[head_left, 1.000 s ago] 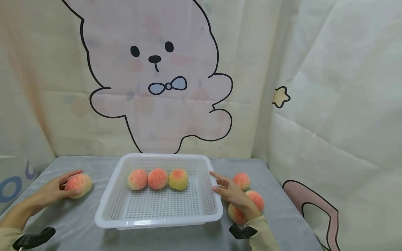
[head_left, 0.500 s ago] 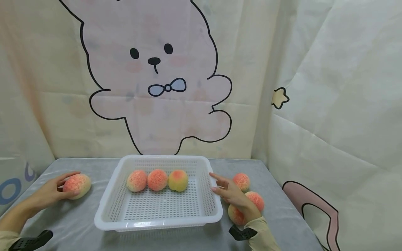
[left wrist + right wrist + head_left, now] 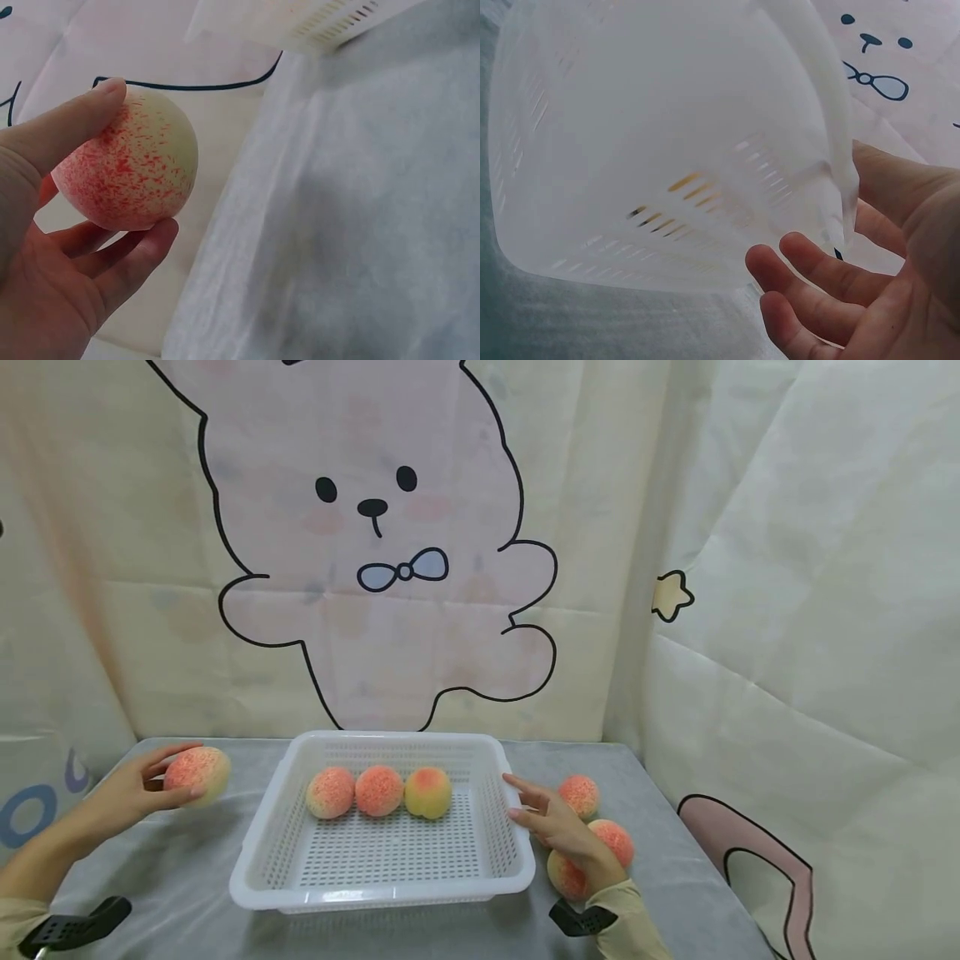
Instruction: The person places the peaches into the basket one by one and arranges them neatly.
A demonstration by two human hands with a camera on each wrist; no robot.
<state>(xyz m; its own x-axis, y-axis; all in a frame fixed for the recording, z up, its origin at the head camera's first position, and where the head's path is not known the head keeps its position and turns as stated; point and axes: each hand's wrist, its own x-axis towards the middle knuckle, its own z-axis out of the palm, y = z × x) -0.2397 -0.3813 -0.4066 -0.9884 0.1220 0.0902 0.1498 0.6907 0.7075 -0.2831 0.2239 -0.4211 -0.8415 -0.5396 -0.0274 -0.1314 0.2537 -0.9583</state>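
Observation:
A pink-and-cream peach (image 3: 198,773) is in my left hand (image 3: 123,793), with thumb and fingers around its sides. It is raised off the table, left of the white plastic basket (image 3: 375,893). In the left wrist view the thumb lies along the top of the peach (image 3: 135,165) and the fingers curl beneath it. My right hand (image 3: 558,827) holds the basket's right rim; in the right wrist view, several curled fingers (image 3: 810,277) are outside the basket wall, under the rim. Inside the basket, three peaches (image 3: 378,791) stand in a row towards the back.
More peaches (image 3: 579,796) lie on the grey tablecloth (image 3: 667,893) right of the basket, partly covered by my right hand and forearm. A curtain with a cartoon bear (image 3: 390,643) hangs behind the table, and pale curtains (image 3: 810,610) enclose the sides.
My left hand has lifted the peach up off the table and moved it slightly right. The right hand stays at the basket rim.

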